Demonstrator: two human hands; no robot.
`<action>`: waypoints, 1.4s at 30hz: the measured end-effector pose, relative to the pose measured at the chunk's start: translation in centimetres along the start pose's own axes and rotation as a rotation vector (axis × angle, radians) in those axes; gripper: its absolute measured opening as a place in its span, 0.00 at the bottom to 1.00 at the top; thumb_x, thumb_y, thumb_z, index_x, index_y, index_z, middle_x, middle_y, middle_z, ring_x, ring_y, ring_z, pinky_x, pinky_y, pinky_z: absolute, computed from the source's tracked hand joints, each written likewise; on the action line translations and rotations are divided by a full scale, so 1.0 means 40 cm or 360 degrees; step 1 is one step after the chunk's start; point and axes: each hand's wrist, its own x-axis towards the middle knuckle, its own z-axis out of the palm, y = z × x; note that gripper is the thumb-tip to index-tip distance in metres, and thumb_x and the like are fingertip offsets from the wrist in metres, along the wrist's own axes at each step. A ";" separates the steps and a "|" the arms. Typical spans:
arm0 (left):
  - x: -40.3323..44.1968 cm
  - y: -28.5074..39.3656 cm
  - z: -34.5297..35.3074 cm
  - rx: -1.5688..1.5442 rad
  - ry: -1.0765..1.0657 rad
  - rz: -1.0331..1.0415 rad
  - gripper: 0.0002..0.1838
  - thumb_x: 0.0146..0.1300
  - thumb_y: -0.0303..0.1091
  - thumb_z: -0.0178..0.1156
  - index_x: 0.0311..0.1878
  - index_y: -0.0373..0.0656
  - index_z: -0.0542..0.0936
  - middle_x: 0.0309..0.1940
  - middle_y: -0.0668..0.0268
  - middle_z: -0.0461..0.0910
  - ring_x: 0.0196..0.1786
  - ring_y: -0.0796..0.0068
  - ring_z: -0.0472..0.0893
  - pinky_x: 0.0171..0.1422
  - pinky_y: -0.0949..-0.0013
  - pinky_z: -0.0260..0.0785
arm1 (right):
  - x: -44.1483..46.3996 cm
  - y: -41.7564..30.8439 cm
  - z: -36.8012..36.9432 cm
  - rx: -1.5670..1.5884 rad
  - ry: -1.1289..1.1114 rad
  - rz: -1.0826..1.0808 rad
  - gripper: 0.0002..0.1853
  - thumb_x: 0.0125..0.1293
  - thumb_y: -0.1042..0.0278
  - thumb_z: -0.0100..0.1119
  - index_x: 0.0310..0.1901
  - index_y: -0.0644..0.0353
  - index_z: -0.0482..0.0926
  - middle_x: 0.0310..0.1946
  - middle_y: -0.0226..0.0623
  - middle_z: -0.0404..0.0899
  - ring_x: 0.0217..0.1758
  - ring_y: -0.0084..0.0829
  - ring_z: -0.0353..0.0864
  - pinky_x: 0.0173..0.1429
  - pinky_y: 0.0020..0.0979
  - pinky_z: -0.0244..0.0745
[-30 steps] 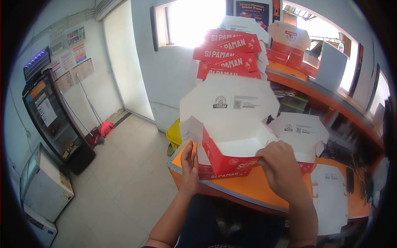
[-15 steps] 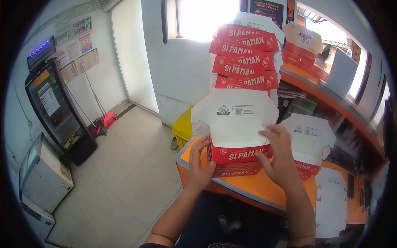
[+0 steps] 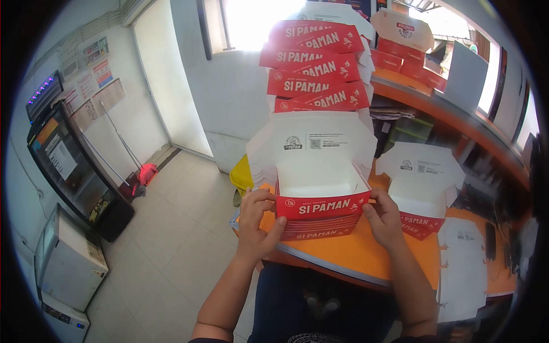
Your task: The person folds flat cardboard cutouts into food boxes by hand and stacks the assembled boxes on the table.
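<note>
In front of me an open red-and-white cardboard food box (image 3: 323, 204), printed "SI PAMAN", sits on top of a nested stack of like boxes (image 3: 320, 228). Its white lid (image 3: 309, 143) stands raised at the back. My left hand (image 3: 257, 226) holds the left side, thumb by the front corner and fingers bent along the wall. At the right front corner, my right hand (image 3: 389, 220) grips the wall, thumb in front and fingers behind. Both hands are closed on the box. The inside of the top box shows white.
A tall stack of red boxes (image 3: 317, 63) rises behind. To the right are another open box stack (image 3: 423, 188) and flat white cardboard (image 3: 462, 268) on the orange table (image 3: 366, 260). A yellow bin (image 3: 241, 174) stands left of the table. More boxes (image 3: 403, 48) occupy the back shelf.
My right hand has moved from the front and inside of the top box to its right corner. The top box's front wall now stands squared up. The view has shifted slightly.
</note>
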 end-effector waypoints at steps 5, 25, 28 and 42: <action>0.038 -0.020 -0.031 -0.0068 -0.0158 0.0118 0.11 0.59 0.36 0.74 0.41 0.43 0.83 0.47 0.62 0.83 0.59 0.56 0.81 0.86 0.31 0.52 | 0.011 -0.070 -0.030 -0.0793 -0.0123 -0.0447 0.14 0.69 0.67 0.73 0.50 0.64 0.83 0.61 0.45 0.81 0.67 0.50 0.79 0.71 0.44 0.72; 0.105 -0.024 -0.063 -0.0063 -0.0472 0.0229 0.09 0.59 0.35 0.75 0.32 0.44 0.83 0.38 0.65 0.81 0.54 0.58 0.79 0.86 0.36 0.53 | 0.081 -0.087 -0.078 -0.0879 -0.0437 -0.0673 0.12 0.64 0.65 0.77 0.43 0.61 0.85 0.51 0.41 0.81 0.65 0.46 0.74 0.73 0.47 0.65; 0.111 -0.025 -0.068 -0.0070 -0.0533 0.0212 0.10 0.59 0.35 0.74 0.32 0.44 0.82 0.36 0.66 0.81 0.53 0.59 0.78 0.84 0.39 0.53 | 0.087 -0.083 -0.078 -0.0850 -0.0434 -0.0667 0.11 0.63 0.65 0.77 0.41 0.60 0.85 0.48 0.39 0.82 0.63 0.46 0.75 0.74 0.48 0.64; 0.107 0.021 -0.085 0.0151 -0.0748 -0.0172 0.14 0.62 0.35 0.72 0.49 0.42 0.84 0.38 0.65 0.78 0.55 0.62 0.71 0.69 0.55 0.57 | 0.058 -0.082 -0.059 -0.0819 -0.0193 -0.0247 0.17 0.61 0.60 0.82 0.37 0.55 0.79 0.37 0.34 0.80 0.50 0.37 0.74 0.65 0.42 0.64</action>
